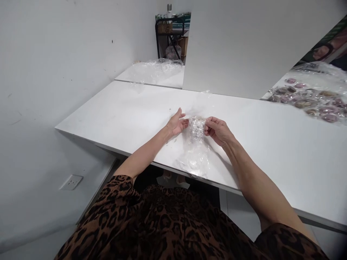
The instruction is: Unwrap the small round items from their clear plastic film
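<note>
A clear plastic wrap bundle (197,128) lies near the front of the white table (146,119), its loose film trailing toward me over the front edge and a little toward the back. Whatever the bundle contains is too blurred by the shiny film to name. On its right side, my right hand (218,130) pinches the wrap between thumb and fingers. My left hand (177,124) is just left of the bundle, fingers apart and thumb up; its fingertips come close to the film, and I cannot tell whether they touch.
More clear film (157,70) lies on a second white surface behind. Pink and brown wrapped pieces (311,103) spread at the far right. A grey-white panel (238,47) stands behind the table. A black shelf rack (157,36) holds boxes. The wall (67,54) bounds the left.
</note>
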Motion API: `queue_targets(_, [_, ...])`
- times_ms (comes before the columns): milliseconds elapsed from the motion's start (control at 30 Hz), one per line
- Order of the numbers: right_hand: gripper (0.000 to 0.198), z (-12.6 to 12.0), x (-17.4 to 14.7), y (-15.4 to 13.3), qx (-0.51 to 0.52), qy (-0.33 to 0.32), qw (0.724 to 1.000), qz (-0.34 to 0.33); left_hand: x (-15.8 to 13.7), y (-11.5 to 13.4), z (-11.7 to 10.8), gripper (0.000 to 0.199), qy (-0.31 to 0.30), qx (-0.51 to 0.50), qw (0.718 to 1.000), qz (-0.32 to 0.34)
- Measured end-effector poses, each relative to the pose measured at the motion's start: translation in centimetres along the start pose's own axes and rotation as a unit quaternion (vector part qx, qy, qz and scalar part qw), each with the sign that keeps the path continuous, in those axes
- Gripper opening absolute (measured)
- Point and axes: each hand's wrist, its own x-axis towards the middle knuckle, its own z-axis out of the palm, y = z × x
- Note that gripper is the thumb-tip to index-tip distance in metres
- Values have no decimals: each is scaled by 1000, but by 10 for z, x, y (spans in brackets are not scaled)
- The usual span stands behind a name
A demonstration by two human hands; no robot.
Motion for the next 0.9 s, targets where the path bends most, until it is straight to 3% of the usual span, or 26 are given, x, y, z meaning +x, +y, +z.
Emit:
queue_targets(100, [47, -3, 0, -4, -15, 49, 997, -56, -5, 5, 1, 64, 9, 6, 1000, 6])
queue_targets(233, [48, 1, -3, -7, -77, 65, 985, -137, -15, -3, 6, 66, -70, 191, 975, 91])
queue_targets(367, [49, 6, -6, -9, -103, 53, 974, -194, -17, -21, 10, 45, -110, 306, 937, 128])
queue_targets(467, [46, -3, -3, -13, -105, 108, 964, -219, -15, -26, 12, 11, -90, 279, 952, 89])
queue_targets(533, [42, -17, 2, -15, -103, 178, 952, -225, -15, -23, 14, 6, -48, 223, 972, 62])
queue_targets(600, [40, -33, 9, -15, -87, 239, 946, -201, -16, -17, 15, 11, -4, 171, 984, 46])
queue_targets(667, [42, -44, 16, -12, -54, 251, 956, -140, -16, -12, 15, 13, 18, 142, 989, 37])
queue_targets(833, [54, -35, 20, -1, 4, 163, 985, 65, -10, -15, 12, 15, -3, 105, 994, 38])
queue_targets(900, [51, -24, 16, 0, -2, 147, 984, 104, -7, -18, 12, 11, -18, 75, 996, 38])
